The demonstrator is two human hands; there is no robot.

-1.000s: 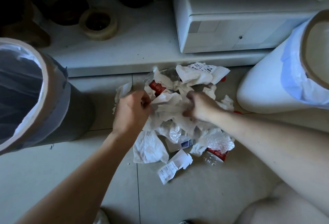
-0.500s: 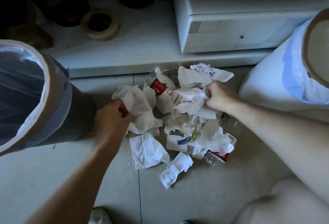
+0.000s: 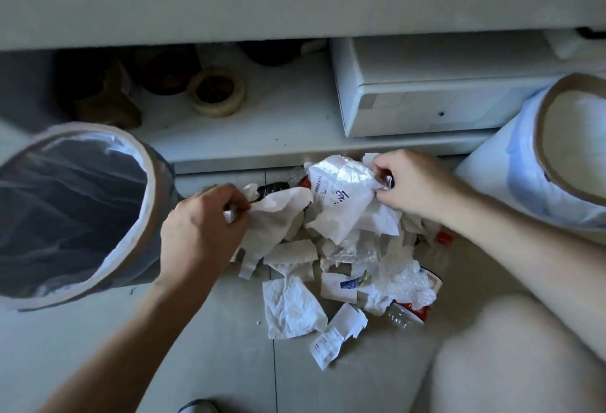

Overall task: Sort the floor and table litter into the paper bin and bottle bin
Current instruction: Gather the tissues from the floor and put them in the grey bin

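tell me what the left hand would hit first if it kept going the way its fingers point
Probably the crumpled white paper that the left hand already pinches; behind it lies a dark bottle, though depth is unclear.

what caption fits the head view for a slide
Left hand and right hand each grip crumpled paper between two lined bins.

Paper (image 3: 275, 215) lifted by both hands

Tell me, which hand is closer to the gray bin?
Left. The left hand grips crumpled paper right beside the gray bin; the right hand is across the litter pile, next to the white bin.
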